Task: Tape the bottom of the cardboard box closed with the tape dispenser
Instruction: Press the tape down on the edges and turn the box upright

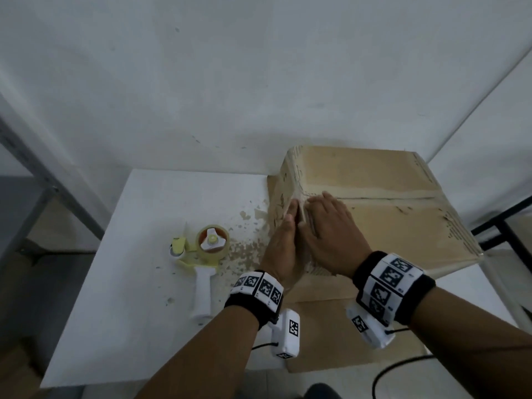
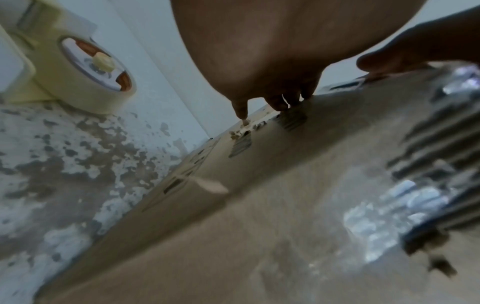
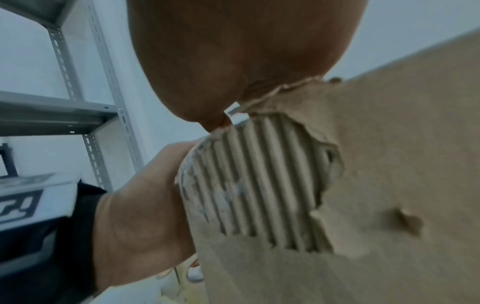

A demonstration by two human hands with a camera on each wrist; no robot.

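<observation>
Both hands, left hand (image 1: 283, 246) and right hand (image 1: 326, 226), press flat, fingers straight, on box (image 1: 388, 223) at surface's right edge. Tape dispenser (image 1: 203, 254) lies untouched beside it; taping apparently not yet started.

Plain storeroom: slotted steel shelving (image 3: 78, 115), bare white walls (image 1: 230, 82), worn table (image 1: 144, 226).

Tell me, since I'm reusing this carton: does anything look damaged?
Yes. The cardboard box has its outer paper torn away near the right hand, baring the corrugated ribs; the table beside it is flaked.
</observation>
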